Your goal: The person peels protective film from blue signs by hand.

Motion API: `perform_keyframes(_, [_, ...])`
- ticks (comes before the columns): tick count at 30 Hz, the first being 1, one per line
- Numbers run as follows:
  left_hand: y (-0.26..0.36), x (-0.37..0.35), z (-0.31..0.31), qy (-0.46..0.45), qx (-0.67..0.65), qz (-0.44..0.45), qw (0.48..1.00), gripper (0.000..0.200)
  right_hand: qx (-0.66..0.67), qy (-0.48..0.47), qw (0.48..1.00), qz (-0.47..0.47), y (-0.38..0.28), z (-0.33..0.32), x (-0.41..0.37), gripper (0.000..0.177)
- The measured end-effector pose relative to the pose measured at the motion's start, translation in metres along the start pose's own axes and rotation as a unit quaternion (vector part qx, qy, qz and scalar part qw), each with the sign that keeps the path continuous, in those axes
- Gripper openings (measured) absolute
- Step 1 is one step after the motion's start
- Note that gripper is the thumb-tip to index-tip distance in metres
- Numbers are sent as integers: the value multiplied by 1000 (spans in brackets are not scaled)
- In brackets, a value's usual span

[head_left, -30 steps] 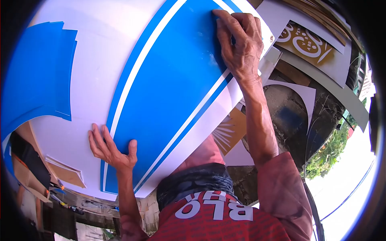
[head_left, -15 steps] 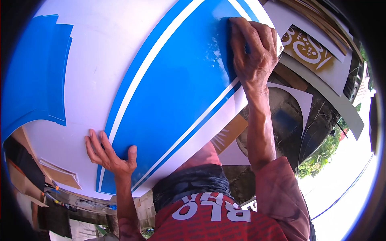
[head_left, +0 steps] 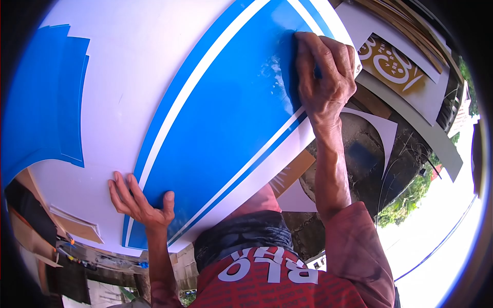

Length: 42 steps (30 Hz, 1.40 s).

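Observation:
A glossy blue panel with white stripes (head_left: 215, 118) covers the tapered end of a white board that looks like a surfboard. My left hand (head_left: 141, 205) lies on the lower end of the panel, fingers and thumb apart, across its blue and white border. Near the narrow end, my right hand (head_left: 328, 77) presses its fingertips down on the blue surface, fingers bent and drawn together. Whatever it may hold is hidden behind the fingers. Shiny specks, perhaps droplets or reflections, show on the blue beside it.
A second blue area (head_left: 46, 102) with stepped edges is on the left of the white surface (head_left: 123, 92). Stencil-like sheets with a brown and white design (head_left: 393, 61) lie at the upper right. A white cut-out sheet (head_left: 387, 133) and tools (head_left: 77, 256) sit lower down.
The board and my right hand appear slightly lower in view, partly from a small camera shift. My left hand keeps its place on the panel's lower end.

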<state>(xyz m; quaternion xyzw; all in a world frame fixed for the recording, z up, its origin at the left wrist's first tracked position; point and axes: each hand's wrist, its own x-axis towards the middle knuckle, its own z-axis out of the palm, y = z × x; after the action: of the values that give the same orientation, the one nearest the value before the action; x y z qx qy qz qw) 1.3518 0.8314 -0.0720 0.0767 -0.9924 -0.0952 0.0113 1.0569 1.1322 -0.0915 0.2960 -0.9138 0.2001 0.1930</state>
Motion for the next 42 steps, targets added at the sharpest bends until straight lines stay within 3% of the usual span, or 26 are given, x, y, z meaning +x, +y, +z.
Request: perform_keyframes(42, [4,3,-2,-5,6,-3,1000,82,22,-14,999,-29,8,-1,3,31])
